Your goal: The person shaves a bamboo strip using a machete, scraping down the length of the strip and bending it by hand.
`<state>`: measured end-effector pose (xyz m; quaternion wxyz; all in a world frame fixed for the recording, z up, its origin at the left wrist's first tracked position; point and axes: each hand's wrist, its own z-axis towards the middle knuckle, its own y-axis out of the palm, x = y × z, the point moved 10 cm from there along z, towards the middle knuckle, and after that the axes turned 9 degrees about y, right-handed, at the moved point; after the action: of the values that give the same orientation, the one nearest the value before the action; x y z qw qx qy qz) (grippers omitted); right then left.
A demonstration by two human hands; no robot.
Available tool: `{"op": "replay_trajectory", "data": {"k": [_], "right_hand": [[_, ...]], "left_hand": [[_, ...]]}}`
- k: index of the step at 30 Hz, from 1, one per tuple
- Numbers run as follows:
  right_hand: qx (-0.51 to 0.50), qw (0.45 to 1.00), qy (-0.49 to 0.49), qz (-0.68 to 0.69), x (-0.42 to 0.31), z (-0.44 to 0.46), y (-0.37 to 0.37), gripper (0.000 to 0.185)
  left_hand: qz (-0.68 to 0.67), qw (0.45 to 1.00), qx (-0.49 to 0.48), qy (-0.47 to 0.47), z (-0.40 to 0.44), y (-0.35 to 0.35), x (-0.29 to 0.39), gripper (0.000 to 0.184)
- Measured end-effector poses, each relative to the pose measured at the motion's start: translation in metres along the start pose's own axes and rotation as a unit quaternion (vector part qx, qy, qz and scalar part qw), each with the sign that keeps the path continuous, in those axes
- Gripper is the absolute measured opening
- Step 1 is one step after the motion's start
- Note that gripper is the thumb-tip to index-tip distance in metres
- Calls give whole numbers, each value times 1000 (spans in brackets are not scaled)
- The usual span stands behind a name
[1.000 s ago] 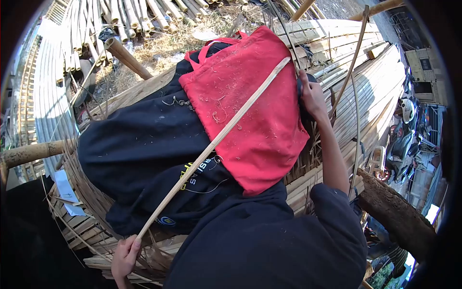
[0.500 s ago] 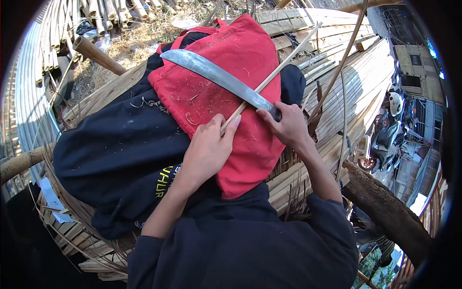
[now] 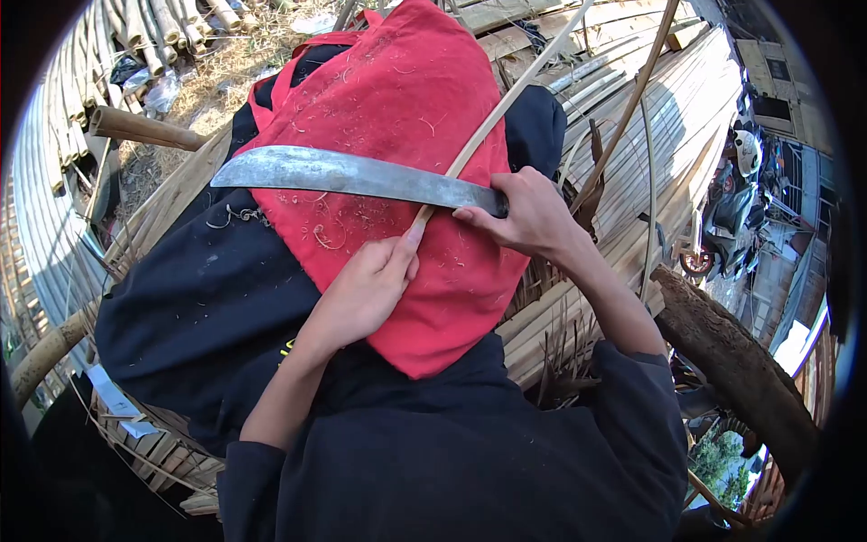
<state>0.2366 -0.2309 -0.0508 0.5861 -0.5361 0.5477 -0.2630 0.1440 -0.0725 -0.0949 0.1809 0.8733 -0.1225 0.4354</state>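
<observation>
My right hand [image 3: 533, 212] is closed around the handle of a machete [image 3: 307, 170], whose broad, slightly curved blade points left across my lap. In my left hand [image 3: 366, 289] I pinch the near end of a thin bamboo strip [image 3: 506, 104], which slants away to the upper right. The blade crosses over the strip just beyond my left fingertips, close to the handle. Beneath both lies a red cloth [image 3: 379, 108] spread over my dark-clothed legs, dotted with curled shavings [image 3: 330, 239].
Split bamboo slats [image 3: 668, 126] are laid out on the right, with a thick log [image 3: 731, 361] nearer me. A cut bamboo pole [image 3: 149, 129] juts in at the left. Bundled poles [image 3: 86, 77] and corrugated sheeting [image 3: 45, 217] lie beyond. Motorbikes [image 3: 722, 217] stand at far right.
The machete has turned so its tip sits lower and farther left, with the blade nearer level. My left hand has shifted slightly left and toward me, and the camera view has moved a little.
</observation>
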Motion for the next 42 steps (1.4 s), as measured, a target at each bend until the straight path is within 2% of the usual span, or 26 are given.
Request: {"op": "replay_trajectory", "data": {"k": [3, 5, 7, 8, 10, 13, 15, 17, 20, 21, 22, 23, 27, 28, 29, 30, 31, 32, 34, 36, 38, 40, 42], "right_hand": [[-16, 1000, -17, -12, 1, 4, 4, 71], [-48, 999, -15, -5, 1, 8, 9, 70], [-74, 997, 8, 19, 9, 13, 12, 70], [-140, 986, 75, 45, 20, 16, 20, 70], [-39, 998, -41, -40, -1, 9, 10, 67], [-21, 998, -49, -37, 4, 6, 9, 65], [-21, 997, 28, 63, 23, 12, 6, 63], [-17, 995, 58, 81, 45, 16, 6, 62], [130, 990, -61, 19, 43, 13, -10, 64], [6, 995, 40, 93, 64, 26, 2, 68], [2, 990, 90, 107, 79, 30, 3, 73], [7, 990, 98, 100, 84, 32, 3, 74], [-2, 978, 134, 158, 64, 16, -4, 76], [-62, 959, 186, 204, 57, 5, 8, 75], [-70, 986, 114, 102, 40, 1, 9, 74], [-5, 999, 36, 11, 28, -10, 12, 72], [-8, 999, 34, -9, 12, -19, 9, 64], [-32, 999, 31, -29, 6, -22, 9, 64], [-51, 998, 27, -40, 2, -22, 5, 72], [-54, 998, 32, -33, 12, -18, 10, 72], [-63, 997, 34, -18, 28, -4, 15, 72], [-28, 998, 47, 12, 36, 11, 10, 72], [-11, 1000, 16, 14, 32, 16, 10, 72]], "left_hand": [[-130, 985, -40, -105, -11, 11, -14, 49], [-149, 982, -51, -108, -21, 13, -19, 49], [-175, 974, -66, -126, -42, 12, -27, 50], [-190, 968, -79, -140, -56, 9, -33, 50], [-211, 959, -95, -164, -80, 5, -43, 50], [-225, 950, -85, -199, -118, -3, -61, 49], [-223, 945, -67, -231, -158, -13, -79, 49], [-243, 940, -72, -230, -196, -21, -100, 49], [-241, 941, -61, -230, -242, -34, -118, 52], [-243, 941, -58, -228, -254, -37, -121, 52], [-244, 942, -55, -223, -263, -41, -123, 52], [-244, 944, -54, -216, -266, -44, -124, 52], [-221, 956, -44, -188, -253, -45, -127, 50], [-216, 958, -39, -184, -238, -39, -119, 49], [-212, 960, -34, -179, -222, -31, -110, 48], [-198, 965, -20, -173, -200, -23, -100, 48], [-184, 969, -4, -167, -175, -16, -88, 48], [-177, 973, -26, -149, -147, -5, -77, 49], [-179, 977, -56, -99, -91, 14, -51, 50], [-175, 981, -52, -72, -48, 26, -30, 50], [-198, 975, -73, -76, -39, 29, -24, 50], [-233, 962, -103, -101, -57, 22, -30, 51], [-254, 951, -116, -132, -83, 8, -47, 51]]}}
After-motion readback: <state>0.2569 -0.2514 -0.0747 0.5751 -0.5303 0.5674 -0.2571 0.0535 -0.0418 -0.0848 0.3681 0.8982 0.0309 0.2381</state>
